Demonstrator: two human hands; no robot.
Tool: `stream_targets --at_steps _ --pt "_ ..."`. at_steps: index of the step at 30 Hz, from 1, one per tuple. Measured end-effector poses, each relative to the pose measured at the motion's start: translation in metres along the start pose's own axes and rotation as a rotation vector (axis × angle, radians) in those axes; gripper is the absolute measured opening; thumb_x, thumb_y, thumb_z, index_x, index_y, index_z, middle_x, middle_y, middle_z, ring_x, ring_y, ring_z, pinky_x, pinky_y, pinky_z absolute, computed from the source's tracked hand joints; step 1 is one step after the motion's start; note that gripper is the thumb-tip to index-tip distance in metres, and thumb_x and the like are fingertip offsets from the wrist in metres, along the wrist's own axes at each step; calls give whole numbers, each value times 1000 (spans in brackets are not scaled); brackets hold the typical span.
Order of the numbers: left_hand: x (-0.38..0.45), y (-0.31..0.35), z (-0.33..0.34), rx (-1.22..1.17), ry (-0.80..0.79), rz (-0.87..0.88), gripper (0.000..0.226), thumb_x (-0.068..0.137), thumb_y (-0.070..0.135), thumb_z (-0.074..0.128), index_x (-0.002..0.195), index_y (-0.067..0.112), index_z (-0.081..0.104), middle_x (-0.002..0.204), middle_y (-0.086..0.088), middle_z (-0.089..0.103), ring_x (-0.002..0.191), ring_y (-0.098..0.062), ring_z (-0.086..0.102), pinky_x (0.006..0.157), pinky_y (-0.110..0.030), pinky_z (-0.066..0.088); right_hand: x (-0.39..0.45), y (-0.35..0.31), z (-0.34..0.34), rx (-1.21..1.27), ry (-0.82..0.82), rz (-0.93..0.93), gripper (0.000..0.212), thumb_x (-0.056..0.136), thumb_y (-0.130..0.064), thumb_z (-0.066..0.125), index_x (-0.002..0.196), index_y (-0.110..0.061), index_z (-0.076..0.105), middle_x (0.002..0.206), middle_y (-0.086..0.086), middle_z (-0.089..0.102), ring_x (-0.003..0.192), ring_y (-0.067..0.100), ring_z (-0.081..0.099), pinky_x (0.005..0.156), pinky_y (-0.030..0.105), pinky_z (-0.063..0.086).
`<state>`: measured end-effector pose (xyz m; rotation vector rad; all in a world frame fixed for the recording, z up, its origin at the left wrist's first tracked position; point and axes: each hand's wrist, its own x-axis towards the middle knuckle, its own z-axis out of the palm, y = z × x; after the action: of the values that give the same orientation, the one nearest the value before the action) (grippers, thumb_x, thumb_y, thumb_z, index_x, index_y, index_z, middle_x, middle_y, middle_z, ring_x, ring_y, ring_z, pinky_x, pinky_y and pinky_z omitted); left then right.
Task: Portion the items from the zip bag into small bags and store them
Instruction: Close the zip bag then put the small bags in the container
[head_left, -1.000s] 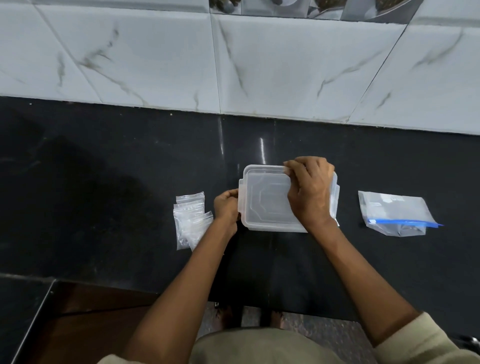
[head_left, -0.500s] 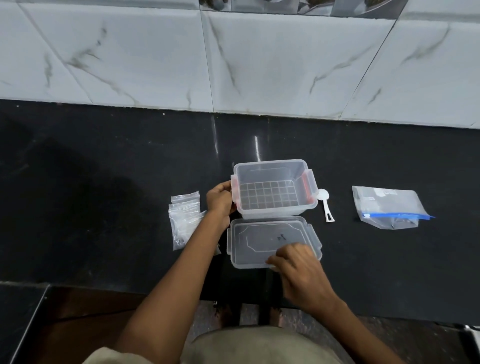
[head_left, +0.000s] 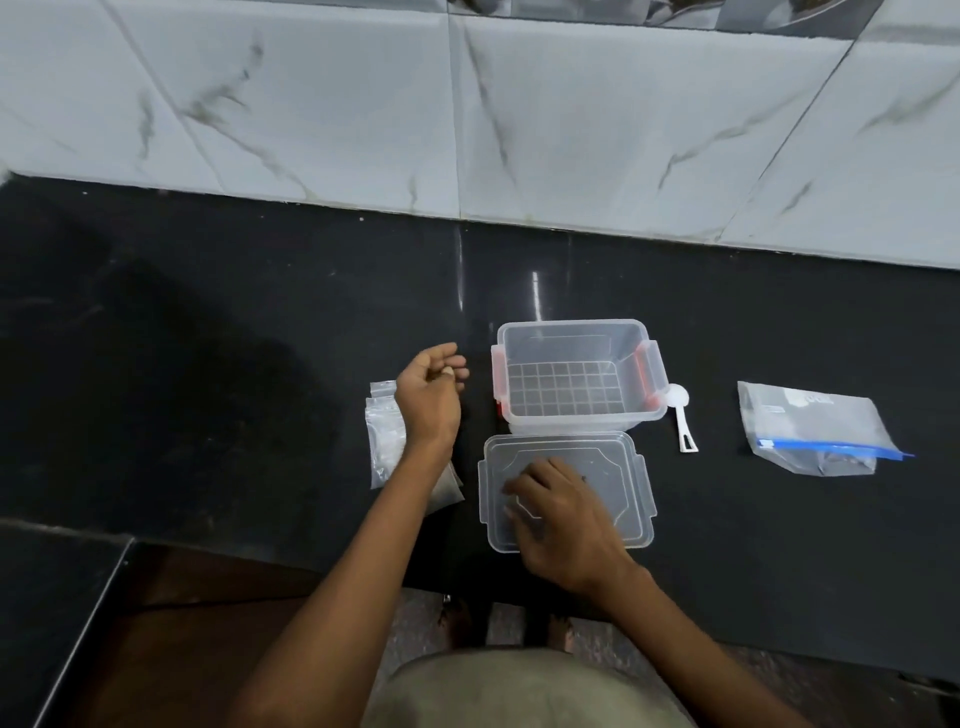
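Note:
A clear plastic box (head_left: 576, 332) with red side clips stands open on the black counter, nothing inside it. Its clear lid (head_left: 618, 467) lies flat just in front of it. My right hand (head_left: 561, 514) rests on the lid with fingers spread. My left hand (head_left: 431, 395) hovers left of the box, fingers loosely curled, holding nothing. Under that wrist lies a stack of small clear bags (head_left: 384, 436). The zip bag (head_left: 815, 431) with a blue seal lies flat at the right. A white scoop (head_left: 683, 415) lies between box and zip bag.
The black counter (head_left: 208, 338) ends at a white marble-tiled wall (head_left: 467, 130) behind. Its front edge runs just below the lid, with a lower dark ledge (head_left: 52, 597) at the bottom left. My feet show on the floor below.
The lid came off the box and was laid in front of it. My left hand let go of the box's left side and lifted away; my right hand slid further onto the lid.

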<state>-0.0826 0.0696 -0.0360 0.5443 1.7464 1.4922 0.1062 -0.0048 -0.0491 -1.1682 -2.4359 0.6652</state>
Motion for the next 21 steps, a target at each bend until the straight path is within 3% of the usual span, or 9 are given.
stream_targets --at_steps 3,5,8,11,15,21 --pt "0 5 -25 -127 66 57 41 90 -17 44 107 9 71 93 -7 72 81 -11 68 78 -24 59 37 -29 8 26 -19 -17 28 88 -19 65 115 -12 67 107 4 63 99 20 56 79 37 55" --pt "5 2 -46 -128 186 48 40 88 -16 48 106 12 71 96 -4 71 87 -12 68 84 -24 59 59 -52 15 66 -90 52 43 93 -24 63 134 -13 55 125 5 58 112 20 51 94 40 52" --pt "21 -14 -76 53 351 -61 39 85 -4 56 112 22 66 115 -2 64 103 -15 65 97 -34 56 85 -71 30 117 -202 221 71 93 -30 66 152 -10 30 147 9 43 132 25 42 112 39 39" --pt "32 -28 -99 240 268 -227 52 84 9 59 135 22 55 126 -2 58 114 -21 59 104 -43 50 101 -72 53 123 -224 352 87 89 -29 71 155 -7 19 152 12 39 137 29 39 113 42 38" --pt "33 -32 -108 329 81 -218 53 85 6 55 138 17 55 121 0 63 114 -21 61 106 -42 50 112 -64 70 236 -125 482 57 78 -17 73 128 -14 44 128 10 58 118 29 56 98 46 51" --pt "42 -19 -105 352 -48 -211 44 94 14 61 138 13 56 114 0 66 110 -19 63 104 -40 51 111 -53 71 456 -64 522 31 81 -10 78 107 -14 62 95 -8 64 89 13 64 83 31 57"
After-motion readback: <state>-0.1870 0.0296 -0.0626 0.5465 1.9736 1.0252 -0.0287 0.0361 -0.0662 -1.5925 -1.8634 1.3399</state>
